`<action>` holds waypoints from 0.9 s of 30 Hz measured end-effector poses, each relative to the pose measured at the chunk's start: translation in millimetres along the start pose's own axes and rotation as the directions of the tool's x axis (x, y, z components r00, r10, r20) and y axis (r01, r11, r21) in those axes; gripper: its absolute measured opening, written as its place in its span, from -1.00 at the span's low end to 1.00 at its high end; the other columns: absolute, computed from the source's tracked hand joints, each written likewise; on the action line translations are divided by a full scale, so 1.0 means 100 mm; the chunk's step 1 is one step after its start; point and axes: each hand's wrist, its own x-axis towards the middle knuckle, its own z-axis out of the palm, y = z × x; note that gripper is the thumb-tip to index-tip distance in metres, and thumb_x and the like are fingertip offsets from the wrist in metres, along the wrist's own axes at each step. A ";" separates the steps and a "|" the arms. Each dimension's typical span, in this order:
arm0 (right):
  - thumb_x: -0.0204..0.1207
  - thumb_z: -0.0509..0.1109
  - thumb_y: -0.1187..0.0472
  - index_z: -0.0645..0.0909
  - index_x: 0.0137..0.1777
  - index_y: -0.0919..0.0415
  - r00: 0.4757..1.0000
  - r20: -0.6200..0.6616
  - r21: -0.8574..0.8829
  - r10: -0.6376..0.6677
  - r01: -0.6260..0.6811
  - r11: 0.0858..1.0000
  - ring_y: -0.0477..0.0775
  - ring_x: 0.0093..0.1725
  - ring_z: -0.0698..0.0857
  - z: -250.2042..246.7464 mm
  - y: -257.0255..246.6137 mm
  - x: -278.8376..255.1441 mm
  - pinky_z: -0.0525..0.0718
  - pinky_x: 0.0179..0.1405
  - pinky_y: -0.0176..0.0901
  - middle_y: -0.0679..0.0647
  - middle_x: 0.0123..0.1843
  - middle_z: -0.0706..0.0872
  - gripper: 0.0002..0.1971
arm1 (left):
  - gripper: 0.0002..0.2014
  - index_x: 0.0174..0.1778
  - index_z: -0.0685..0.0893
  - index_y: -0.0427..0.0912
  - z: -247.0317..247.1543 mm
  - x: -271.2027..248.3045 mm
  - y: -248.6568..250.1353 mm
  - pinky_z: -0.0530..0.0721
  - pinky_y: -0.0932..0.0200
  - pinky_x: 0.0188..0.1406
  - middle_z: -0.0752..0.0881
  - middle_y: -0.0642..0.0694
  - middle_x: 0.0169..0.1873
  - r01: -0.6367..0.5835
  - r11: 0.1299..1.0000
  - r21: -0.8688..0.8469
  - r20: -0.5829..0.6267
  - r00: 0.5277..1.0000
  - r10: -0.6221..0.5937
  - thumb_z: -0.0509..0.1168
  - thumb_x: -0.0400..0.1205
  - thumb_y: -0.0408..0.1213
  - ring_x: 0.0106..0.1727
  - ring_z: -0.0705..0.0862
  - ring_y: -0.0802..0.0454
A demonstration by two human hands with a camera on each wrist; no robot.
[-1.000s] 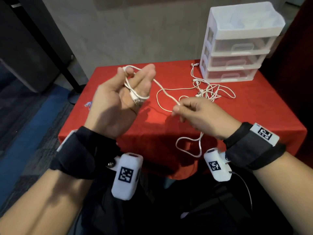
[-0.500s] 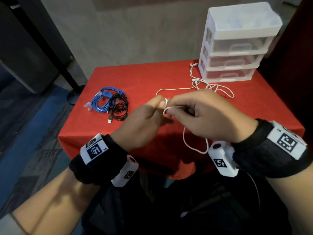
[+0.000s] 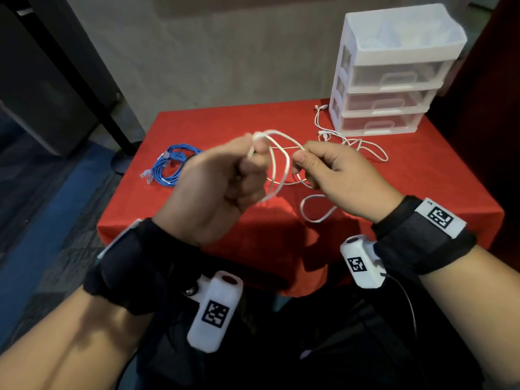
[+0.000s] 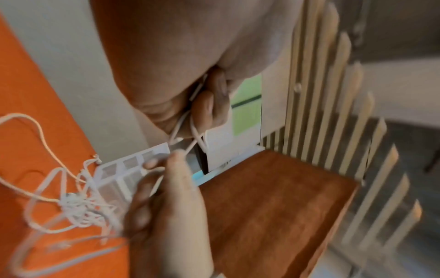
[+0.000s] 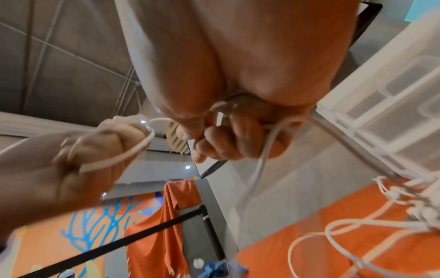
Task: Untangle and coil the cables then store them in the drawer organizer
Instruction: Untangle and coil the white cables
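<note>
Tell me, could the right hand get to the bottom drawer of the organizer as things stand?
Probably not yet. The right hand pinches the white cable, which the left hand also grips. The bottom drawer faces it, with only loose cable on the red tablecloth between.

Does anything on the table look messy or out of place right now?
Yes: the white cable lies in a loose tangle on the red table beside the drawer organizer, uncoiled, unlike the bundled blue cable.
</note>
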 end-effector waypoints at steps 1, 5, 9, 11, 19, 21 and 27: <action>0.80 0.27 0.03 0.66 -0.14 0.13 0.999 0.024 0.018 0.031 -0.032 0.999 -0.10 -0.47 0.46 0.03 0.02 -0.02 0.45 -0.40 -0.19 0.11 -0.47 0.54 -0.69 | -0.78 -0.11 0.46 -0.05 -0.01 -0.01 0.07 0.12 0.30 -0.60 0.29 0.09 -0.37 -0.020 0.995 -0.100 0.027 0.999 0.022 -0.02 0.81 -0.21 -0.55 0.07 0.19; 0.84 0.19 0.08 0.65 -0.14 0.18 0.992 0.114 0.042 0.049 -0.054 0.998 -0.19 -0.48 0.45 0.22 -0.01 -0.12 0.38 -0.38 -0.32 -0.17 -0.51 0.50 -0.65 | -0.79 -0.09 0.42 -0.06 -0.07 0.04 0.15 0.29 0.36 -0.50 0.70 0.04 -0.01 -0.122 0.972 -0.202 -0.036 0.992 0.117 -0.01 0.85 -0.22 -0.52 0.34 0.24; 0.82 0.22 0.16 0.66 -0.11 0.12 0.972 0.234 -0.057 0.035 -0.022 0.998 -0.13 -0.42 0.54 0.41 -0.09 -0.29 0.46 -0.29 -0.18 -0.07 -0.43 0.59 -0.73 | -0.76 -0.11 0.47 -0.15 -0.08 0.16 0.09 0.75 0.28 -0.24 0.70 -0.24 0.40 -0.252 0.943 -0.216 -0.219 0.954 0.205 0.05 0.86 -0.22 -0.09 0.84 0.04; 0.79 0.24 0.19 0.64 -0.08 0.07 0.951 0.308 -0.057 0.042 -0.026 0.998 -0.10 -0.45 0.61 0.46 -0.14 -0.39 0.51 -0.32 -0.23 -0.01 -0.42 0.67 -0.78 | -0.77 -0.11 0.47 -0.16 -0.11 0.25 0.04 0.85 0.05 -0.09 0.67 -0.26 0.43 -0.313 0.949 -0.027 -0.303 0.907 0.291 0.09 0.86 -0.20 0.06 0.86 -0.23; 0.70 0.37 0.05 0.58 -0.26 0.10 0.973 0.175 -0.291 -0.153 0.200 0.936 -0.04 -0.45 0.53 0.05 -0.43 -0.28 0.41 -0.42 -0.20 -0.02 -0.50 0.52 -0.71 | -0.69 -0.13 0.47 -0.03 -0.21 0.11 -0.31 0.60 0.12 -0.40 0.81 0.11 -0.09 -0.146 0.481 0.864 -0.016 0.948 0.317 -0.02 0.88 -0.09 -0.49 0.57 0.07; 0.66 0.39 0.07 0.64 -0.25 0.10 0.973 0.136 -0.281 -0.186 0.218 0.935 -0.07 -0.38 0.61 0.02 -0.43 -0.23 0.54 -0.32 -0.12 -0.01 -0.43 0.64 -0.75 | -0.65 -0.16 0.50 -0.16 -0.17 0.10 -0.29 0.39 0.23 -0.54 0.54 0.11 -0.52 -0.089 0.585 0.806 -0.019 0.984 0.177 0.00 0.88 -0.14 -0.56 0.39 0.12; 0.50 0.53 -0.14 0.71 -0.32 0.03 0.994 -0.012 -0.276 -0.110 0.103 0.956 -0.05 -0.39 0.61 -0.07 -0.33 -0.15 0.57 -0.33 -0.05 -0.03 -0.41 0.71 -0.70 | -0.70 -0.17 0.62 -0.13 -0.09 0.11 -0.20 0.25 0.35 -0.57 0.43 0.05 -0.51 0.043 0.757 0.652 0.007 0.998 -0.063 0.09 0.81 -0.18 -0.51 0.30 0.15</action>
